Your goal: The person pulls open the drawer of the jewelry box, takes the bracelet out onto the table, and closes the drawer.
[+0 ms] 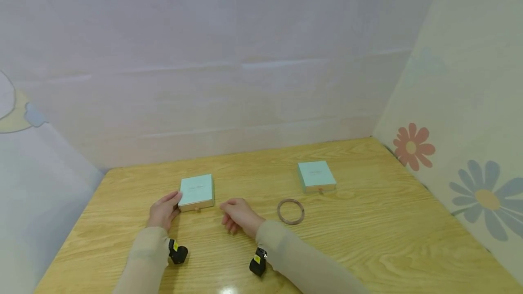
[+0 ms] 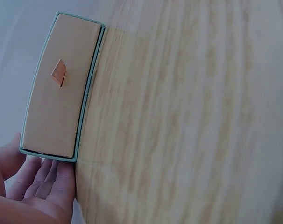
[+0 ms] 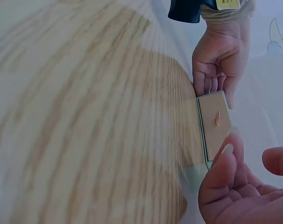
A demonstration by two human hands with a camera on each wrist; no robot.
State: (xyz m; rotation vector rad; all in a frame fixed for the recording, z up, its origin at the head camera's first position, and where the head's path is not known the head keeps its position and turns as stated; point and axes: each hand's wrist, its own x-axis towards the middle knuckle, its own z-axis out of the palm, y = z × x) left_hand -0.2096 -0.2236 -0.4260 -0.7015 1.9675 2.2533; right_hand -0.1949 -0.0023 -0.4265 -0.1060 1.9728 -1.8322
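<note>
the left mint-green box [image 1: 196,189] sits on the wooden table [image 1: 380,235], left of centre, its drawer front towards the person and its small tab [image 2: 59,74] poking out. the left hand [image 1: 162,212] grips it at the left end, thumb over the top edge, the other fingers together against the side. the step in hand seems to be steadying this box; a pull on the tab would call for a fine pinch and a firm hold on the casing. the right hand [image 1: 241,215] is just beside the box, fingers loosely curled, thumb apart from them, pinching nothing visible. the thumb of the left hand is well away from the tab, so seems no hindrance. right of the right hand lies a brownish ring [image 1: 278,211]; beyond it stands the right mint-green box [image 1: 316,174], also shut.
</note>
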